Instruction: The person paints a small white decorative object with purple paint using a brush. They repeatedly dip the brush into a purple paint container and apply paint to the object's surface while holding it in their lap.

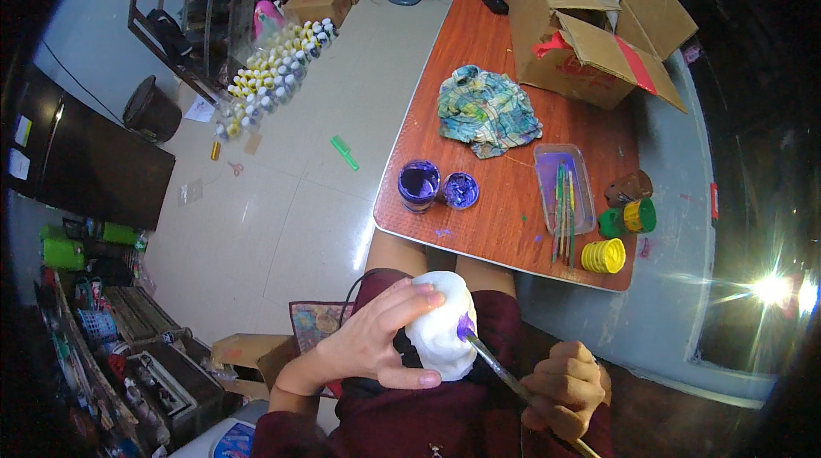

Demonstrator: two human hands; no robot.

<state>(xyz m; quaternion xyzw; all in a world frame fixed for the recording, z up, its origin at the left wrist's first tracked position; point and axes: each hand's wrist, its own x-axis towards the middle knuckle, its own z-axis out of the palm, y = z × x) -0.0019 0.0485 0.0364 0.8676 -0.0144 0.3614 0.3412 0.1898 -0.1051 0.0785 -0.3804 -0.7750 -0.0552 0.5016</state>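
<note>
Head view: a bit of painting is being done, looks like purple being put on a white piece point(440, 342), which is held up over the lap point(500, 308), just off the front edge of the bench point(505, 231). The tip of the brush point(499, 366) is set right at a purple patch point(464, 326) on the piece's right side, so the step in hand is judged to be an early stroke, since most of what shows is still white. For the next move, a steady piece and a light tip would be called for, plus maybe a top-up from the purple jar point(419, 189) on the bench; how much paint is left on the bristles can't be told. As for pose, the piece is clamped by the left hand point(376, 334), fingers laid over its top and thumb pressed low down, with the forearm angled in from lower left. The brush handle is wrapped in the right hand point(564, 390), grip closed with fingers curled together, knuckles up, and the shaft is slanted up and leftward to the patch.
</note>
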